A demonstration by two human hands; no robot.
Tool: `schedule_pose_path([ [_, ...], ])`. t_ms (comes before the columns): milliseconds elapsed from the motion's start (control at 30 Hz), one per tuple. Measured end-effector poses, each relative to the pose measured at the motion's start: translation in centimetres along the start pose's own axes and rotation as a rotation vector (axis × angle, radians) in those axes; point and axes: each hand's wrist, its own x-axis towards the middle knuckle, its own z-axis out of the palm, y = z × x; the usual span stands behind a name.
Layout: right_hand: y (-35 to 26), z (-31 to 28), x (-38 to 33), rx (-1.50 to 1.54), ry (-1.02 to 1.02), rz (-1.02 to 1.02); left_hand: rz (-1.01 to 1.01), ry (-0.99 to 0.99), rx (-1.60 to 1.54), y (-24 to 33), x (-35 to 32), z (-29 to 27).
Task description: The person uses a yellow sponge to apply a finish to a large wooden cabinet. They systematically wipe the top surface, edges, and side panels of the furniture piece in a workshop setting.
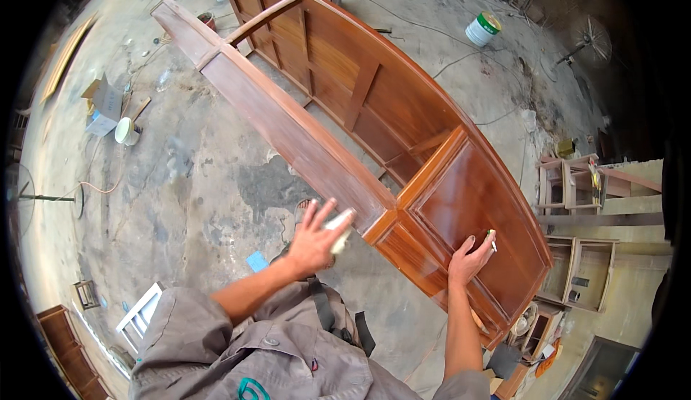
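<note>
Pale pad [339, 231] just off the long rail [288, 132]

The big reddish-brown wooden piece [421, 233] stands aslant in front of me, running from far left down to my right, on the concrete floor [209, 216]. My left hand [309, 247] is near the corner where the rail meets the panelled end; its fingers are fanned apart, with the pad caught on the thumb side, and a gap of floor shows between it and the wood. My right hand [469, 263] is over the glossy panel [489, 202], fingers bent, pinching a thin white stick [494, 245]; whether its heel rests on the wood I cannot tell. The rail looks whitish and dull, the panel shiny, so I judge the step in hand to be rubbing down the surface. The next move, I think, calls for laying the pad flat on the rail and stroking along its length with even pressure, easing off at the corner
</note>
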Motion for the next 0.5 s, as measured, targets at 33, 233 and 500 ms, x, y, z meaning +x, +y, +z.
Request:
schedule_pose_path([
  [33, 0.4, 0.4, 0.2, -0.030, 0.018, -0.012, 0.012, 0.021, 0.024, -1.6, 0.3, -0.8],
  [233, -0.2, 0.6, 0.5, 0.002, 0.012, -0.035, -0.193, 0.174, 0.270, -7.4, 2.7, -2.6],
  [500, -0.2, 0.4, 0.3, 0.028, 0.023, -0.044, -0.206, 0.150, 0.439, -14.4, 4.7, -7.5],
])
